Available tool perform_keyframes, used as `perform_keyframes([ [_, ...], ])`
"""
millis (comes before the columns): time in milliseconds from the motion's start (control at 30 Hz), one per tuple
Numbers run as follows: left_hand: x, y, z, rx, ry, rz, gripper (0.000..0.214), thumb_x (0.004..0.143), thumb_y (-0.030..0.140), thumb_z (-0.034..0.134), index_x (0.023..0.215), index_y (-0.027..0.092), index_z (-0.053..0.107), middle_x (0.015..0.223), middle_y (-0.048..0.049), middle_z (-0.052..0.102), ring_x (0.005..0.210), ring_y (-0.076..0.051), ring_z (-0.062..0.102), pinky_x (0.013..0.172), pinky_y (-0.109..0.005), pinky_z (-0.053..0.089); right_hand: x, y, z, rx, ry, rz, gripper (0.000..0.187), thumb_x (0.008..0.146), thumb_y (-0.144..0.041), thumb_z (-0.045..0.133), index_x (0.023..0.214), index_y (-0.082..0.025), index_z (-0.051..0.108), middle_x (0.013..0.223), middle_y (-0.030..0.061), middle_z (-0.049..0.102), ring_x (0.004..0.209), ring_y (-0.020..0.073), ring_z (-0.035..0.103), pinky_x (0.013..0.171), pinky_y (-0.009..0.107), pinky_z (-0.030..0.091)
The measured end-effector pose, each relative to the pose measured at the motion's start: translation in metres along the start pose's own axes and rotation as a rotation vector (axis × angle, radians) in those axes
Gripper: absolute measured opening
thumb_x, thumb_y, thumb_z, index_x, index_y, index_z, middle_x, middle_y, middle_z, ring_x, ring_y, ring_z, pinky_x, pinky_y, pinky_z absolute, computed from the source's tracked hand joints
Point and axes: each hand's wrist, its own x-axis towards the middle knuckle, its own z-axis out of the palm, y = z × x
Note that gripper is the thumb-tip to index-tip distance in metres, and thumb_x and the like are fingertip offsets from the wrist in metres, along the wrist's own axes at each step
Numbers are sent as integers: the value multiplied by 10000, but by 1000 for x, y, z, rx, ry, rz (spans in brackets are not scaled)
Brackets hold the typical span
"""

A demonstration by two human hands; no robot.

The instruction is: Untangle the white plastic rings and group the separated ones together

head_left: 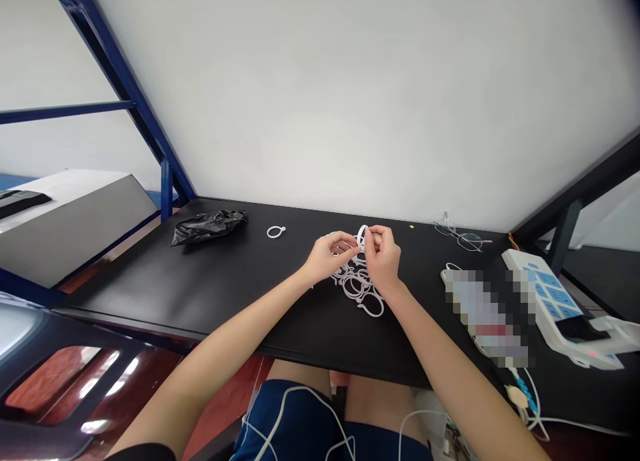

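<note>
Between my two hands, above the black table (235,287), is a white plastic ring (361,234). My left hand (330,253) pinches its lower left side with thumb and fingers. At its upper right, my right hand (383,251) grips the ring's edge with thumb and forefinger. Right below the hands lies a loose pile of similar white rings (354,287), partly hidden by them. One more white ring (275,232), with a small knob on its rim, lies apart to the left.
A crumpled black plastic bag (210,226) lies at the table's back left. Eyeglasses (457,234), a phone (483,314) blurred by pixelation and a white power strip (550,301) are on the right. White cables (540,394) trail over the front right and across my lap.
</note>
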Motion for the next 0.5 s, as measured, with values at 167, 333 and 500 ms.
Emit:
perform_keyframes([
  [167,1,-3,-2,-192,-68,-55,352,702,370,785,906,104,676,907,-85,702,839,-186,676,852,-360,535,-2,-5,0,27,-47,23,200,948,-402,462,948,-205,496,547,-35,602,458,127,528,517,250,396],
  [333,1,1,-6,-316,-146,-242,377,687,370,798,937,105,704,844,-72,714,854,-208,695,873,-397,531,-1,-7,-2,49,-69,18,202,956,-401,434,917,-207,478,500,-54,561,405,109,475,469,232,348],
  [500,2,0,-8,-295,-160,-261,354,691,385,792,911,114,733,830,-56,709,798,-157,668,871,-366,522,-1,-7,-2,48,-88,3,203,958,-393,428,916,-203,486,466,-70,496,386,99,424,457,232,308],
])
